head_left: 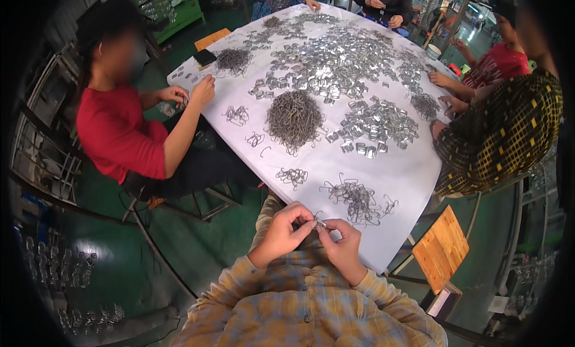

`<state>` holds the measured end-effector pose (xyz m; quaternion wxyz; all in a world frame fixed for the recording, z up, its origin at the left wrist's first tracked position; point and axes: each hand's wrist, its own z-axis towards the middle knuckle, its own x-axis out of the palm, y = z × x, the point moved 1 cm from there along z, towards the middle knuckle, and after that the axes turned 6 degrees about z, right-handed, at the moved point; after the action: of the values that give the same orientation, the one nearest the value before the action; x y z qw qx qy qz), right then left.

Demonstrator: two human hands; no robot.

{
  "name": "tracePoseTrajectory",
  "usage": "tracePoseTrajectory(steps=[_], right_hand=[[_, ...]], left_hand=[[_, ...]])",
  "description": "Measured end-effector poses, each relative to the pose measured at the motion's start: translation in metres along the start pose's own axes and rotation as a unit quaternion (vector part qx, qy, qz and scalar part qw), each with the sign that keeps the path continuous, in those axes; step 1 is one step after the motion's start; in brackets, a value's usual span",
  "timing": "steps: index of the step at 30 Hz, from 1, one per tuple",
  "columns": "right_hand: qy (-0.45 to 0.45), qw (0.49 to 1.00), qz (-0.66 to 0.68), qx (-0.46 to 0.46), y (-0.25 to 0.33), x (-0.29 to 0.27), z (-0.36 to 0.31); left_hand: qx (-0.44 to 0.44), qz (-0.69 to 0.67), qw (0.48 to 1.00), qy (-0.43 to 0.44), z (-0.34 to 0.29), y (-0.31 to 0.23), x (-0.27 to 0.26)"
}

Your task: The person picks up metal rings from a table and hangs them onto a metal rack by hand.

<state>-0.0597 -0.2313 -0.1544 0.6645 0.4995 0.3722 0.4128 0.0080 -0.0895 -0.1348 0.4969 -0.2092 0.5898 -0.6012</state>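
Note:
Just beyond the table's near edge, my left hand [287,228] and my right hand [344,246] meet with thumbs and forefingers pinched together. Between their fingertips is a small shiny metal clip [321,223] with a thin bent wire standing up from it. The fingers partly cover it, so how wire and clip fit together cannot be made out. Closest to my hands on the white table lies a loose pile of bent wire hooks [354,198]. A smaller cluster of wire hooks [292,177] lies to its left.
Farther in stand a dense mound of wire hooks [293,119], a group of shiny metal clips [377,126] and a large heap of clips [335,59]. A person in red [129,131] sits at left; others work around the white table [266,178]. A wooden stool [442,249] stands at right.

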Motion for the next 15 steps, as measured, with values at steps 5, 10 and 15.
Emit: tracePoseTrajectory(steps=[5, 10, 15], right_hand=[[0.018, 1.0, -0.022, -0.004, 0.004, -0.002, 0.002], [0.046, 0.998, -0.027, -0.021, 0.006, -0.003, 0.005], [0.056, 0.997, -0.025, -0.051, 0.003, -0.001, 0.004]], left_hand=[[0.082, 0.036, 0.994, -0.069, 0.001, -0.008, 0.008], [0.079, -0.051, 0.994, -0.053, -0.004, 0.003, 0.012], [0.06, -0.129, 0.989, -0.031, -0.013, 0.009, 0.011]])
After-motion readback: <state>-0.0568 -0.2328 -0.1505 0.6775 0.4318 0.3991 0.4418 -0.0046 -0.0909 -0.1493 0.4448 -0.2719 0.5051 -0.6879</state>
